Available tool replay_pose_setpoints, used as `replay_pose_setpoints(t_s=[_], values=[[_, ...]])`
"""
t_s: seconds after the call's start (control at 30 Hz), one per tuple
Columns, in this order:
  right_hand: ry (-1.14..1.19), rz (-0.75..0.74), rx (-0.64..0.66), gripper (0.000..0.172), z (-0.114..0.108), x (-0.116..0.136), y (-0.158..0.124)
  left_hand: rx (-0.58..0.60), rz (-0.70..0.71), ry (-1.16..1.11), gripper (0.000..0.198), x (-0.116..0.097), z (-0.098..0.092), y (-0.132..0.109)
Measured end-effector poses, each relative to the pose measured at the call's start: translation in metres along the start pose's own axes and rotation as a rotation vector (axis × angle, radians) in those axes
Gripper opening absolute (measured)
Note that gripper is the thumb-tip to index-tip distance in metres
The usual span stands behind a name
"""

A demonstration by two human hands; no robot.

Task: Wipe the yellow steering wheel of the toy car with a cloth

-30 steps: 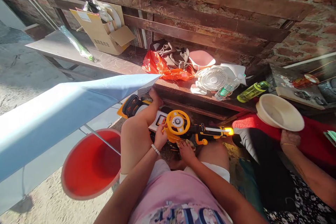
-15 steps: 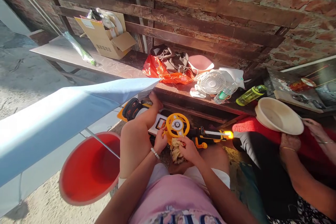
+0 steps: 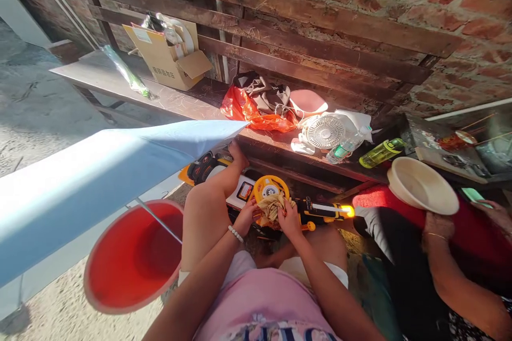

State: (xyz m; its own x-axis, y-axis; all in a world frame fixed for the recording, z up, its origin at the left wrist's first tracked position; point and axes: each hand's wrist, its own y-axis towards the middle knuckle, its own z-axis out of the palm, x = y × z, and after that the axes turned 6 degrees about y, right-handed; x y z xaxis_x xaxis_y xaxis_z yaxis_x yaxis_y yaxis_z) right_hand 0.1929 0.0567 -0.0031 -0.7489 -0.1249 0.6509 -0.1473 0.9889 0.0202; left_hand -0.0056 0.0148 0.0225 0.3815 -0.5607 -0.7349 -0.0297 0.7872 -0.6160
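Observation:
A crumpled tan cloth (image 3: 272, 206) is stretched between my two hands, over the lower part of a yellow toy steering wheel (image 3: 262, 187). My left hand (image 3: 246, 217) has its fingers closed at the cloth's left edge; a white bead bracelet circles that wrist. On the other side, my right hand (image 3: 290, 219) pinches the cloth's right end. The wheel belongs to a white, black and orange ride-on toy (image 3: 239, 189) between my legs. Its yellow-tipped bar (image 3: 328, 209) sticks out to the right.
A blue umbrella (image 3: 120, 170) slants in from the left above a red bucket (image 3: 116, 272). Behind, a wooden bench (image 3: 172, 104) carries a cardboard box (image 3: 168, 66), red bag (image 3: 256, 114), fan (image 3: 325, 132) and bottles. At right, another person's hand supports a cream basin (image 3: 424, 184).
My right hand has raised the cloth from below the wheel to in front of it, and my left hand now meets it. The other person's far hand has left the basin and holds a green object.

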Motion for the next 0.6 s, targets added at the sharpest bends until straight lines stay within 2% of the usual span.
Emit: replay_pose_setpoints(t_s=[0.07, 0.17, 0.3, 0.37, 0.47, 0.6], values=[[-0.049, 0.019, 0.037, 0.051, -0.01, 0.003, 0.013, -0.001, -0.009, 0.013, 0.036, 0.0, 0.002, 0.0], [-0.188, -0.021, 0.083, 0.051, -0.039, 0.021, 0.038, -0.004, -0.021, 0.007, 0.034, 0.0, 0.005, 0.001], [-0.299, -0.29, 0.157, 0.057, -0.067, 0.065, 0.069, -0.016, -0.029, -0.017, 0.03, 0.003, 0.005, 0.005], [-0.348, -0.454, 0.266, 0.06, -0.065, 0.09, 0.081, -0.035, -0.04, -0.016, 0.024, 0.005, 0.006, 0.006], [-0.417, -0.629, 0.474, 0.059, -0.045, 0.12, 0.094, -0.05, -0.061, 0.002, 0.021, 0.006, 0.006, 0.006], [-0.486, -0.574, 0.689, 0.052, -0.017, 0.136, 0.113, -0.037, -0.064, 0.021, 0.027, 0.004, 0.005, 0.005]])
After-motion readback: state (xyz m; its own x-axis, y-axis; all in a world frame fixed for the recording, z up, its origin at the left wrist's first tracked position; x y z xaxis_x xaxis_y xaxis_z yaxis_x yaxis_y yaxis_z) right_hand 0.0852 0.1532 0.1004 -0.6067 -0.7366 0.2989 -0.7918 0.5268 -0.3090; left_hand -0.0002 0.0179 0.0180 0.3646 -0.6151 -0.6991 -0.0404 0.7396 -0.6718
